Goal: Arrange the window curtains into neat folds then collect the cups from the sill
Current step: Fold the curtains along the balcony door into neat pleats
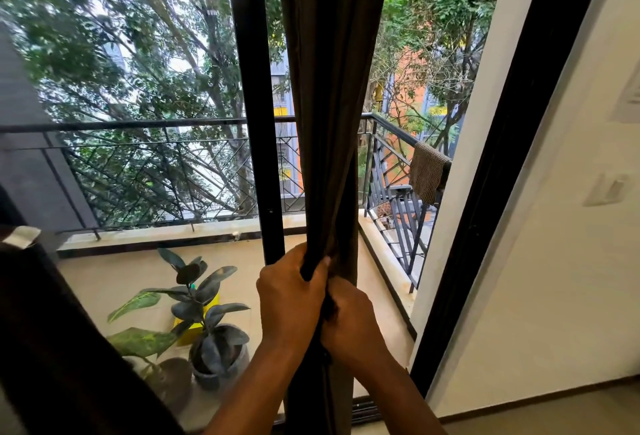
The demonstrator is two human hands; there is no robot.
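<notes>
A dark brown curtain point(329, 88) hangs gathered into a narrow bundle in front of the glass door, right of the black centre frame. My left hand point(289, 299) grips the bundle's left folds, fingers curled round the cloth. Pressed against it on the right, my right hand point(349, 323) grips the lower folds. A second dark curtain point(52, 348) fills the lower left corner, with a white tag near its top edge. No cups or sill are visible.
Behind the glass lies a balcony with potted plants point(204, 323), a yellow object and a black metal railing point(145, 171) with a brown cloth point(427, 171) draped over it. A black door frame point(502, 157) and white wall with a switch point(606, 188) stand at right.
</notes>
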